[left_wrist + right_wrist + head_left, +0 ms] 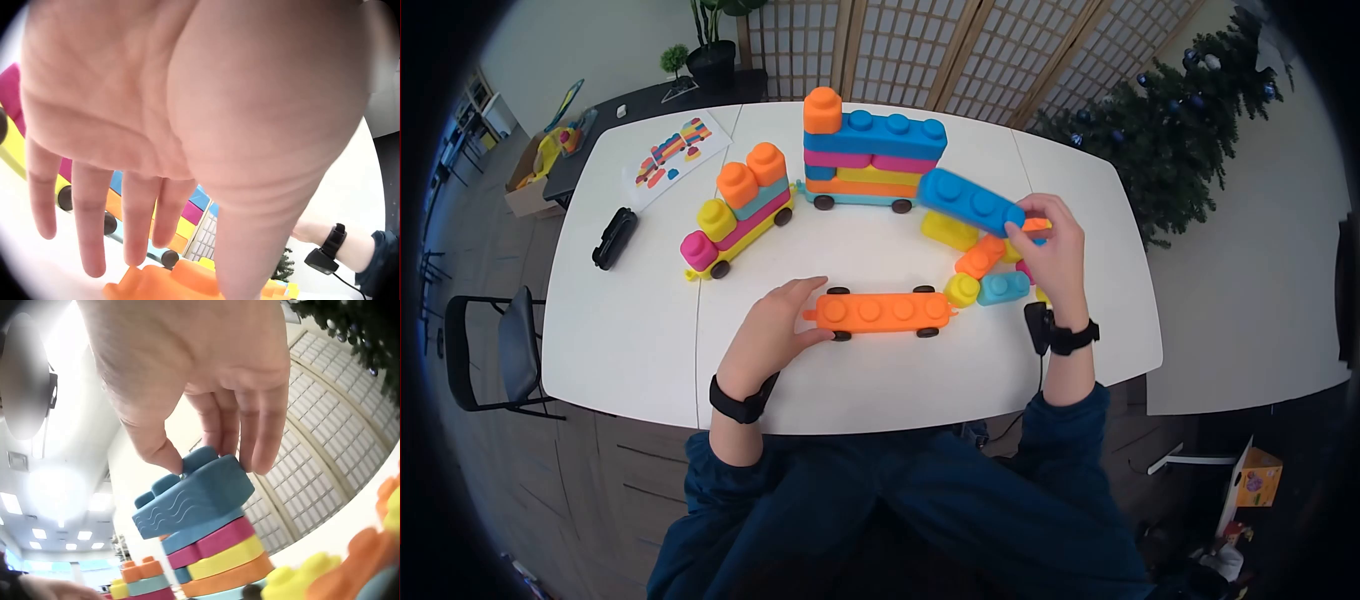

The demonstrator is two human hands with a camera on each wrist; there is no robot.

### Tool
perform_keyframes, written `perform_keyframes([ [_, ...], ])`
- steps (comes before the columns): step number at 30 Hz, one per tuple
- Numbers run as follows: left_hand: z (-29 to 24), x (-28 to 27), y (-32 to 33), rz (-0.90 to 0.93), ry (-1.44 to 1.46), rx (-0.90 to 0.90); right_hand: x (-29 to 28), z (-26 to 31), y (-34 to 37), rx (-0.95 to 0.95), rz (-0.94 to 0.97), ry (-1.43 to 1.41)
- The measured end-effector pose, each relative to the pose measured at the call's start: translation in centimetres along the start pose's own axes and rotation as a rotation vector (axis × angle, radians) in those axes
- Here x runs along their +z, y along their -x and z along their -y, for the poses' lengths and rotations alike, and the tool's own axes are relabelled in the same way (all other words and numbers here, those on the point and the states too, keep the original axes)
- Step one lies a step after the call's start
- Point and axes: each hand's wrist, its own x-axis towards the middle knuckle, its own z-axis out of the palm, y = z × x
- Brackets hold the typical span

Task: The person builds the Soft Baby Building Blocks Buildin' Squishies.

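Note:
My right hand [1052, 250] pinches the end of a long blue block [970, 200] between thumb and fingers, lifted over the loose blocks. In the right wrist view that blue block [197, 494] shows wavy lines on its side. My left hand [772, 335] is spread at the left end of an orange wheeled base [880, 312], thumb and forefinger at its two front corners. The base has black wheels and a row of studs on top. From the left wrist, my left hand [112, 125] shows straight fingers above the orange base [169, 282].
Behind stands a tall stacked wagon [870, 160], blue on top. To its left is a yellow-based wagon [740, 215]. Loose blocks, including a yellow one [949, 230] and a teal one [1004, 288], lie at right. A picture sheet [675, 150] and black case [614, 238] lie far left.

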Motion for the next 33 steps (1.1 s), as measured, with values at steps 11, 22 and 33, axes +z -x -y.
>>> perform_keyframes([
  [11, -1.1, -1.1, 0.3, -0.072, 0.259, 0.095, 6.8, 4.7, 5.4, -0.009, 0.404, -0.242],
  [22, -0.2, 0.2, -0.2, -0.075, 0.225, 0.121, 7.5, 4.2, 6.9, -0.027, 0.436, -0.209],
  [33, -1.2, 0.3, 0.0, -0.064, 0.142, 0.071, 7.7, 4.4, 7.7, -0.068, 0.391, -0.220],
])
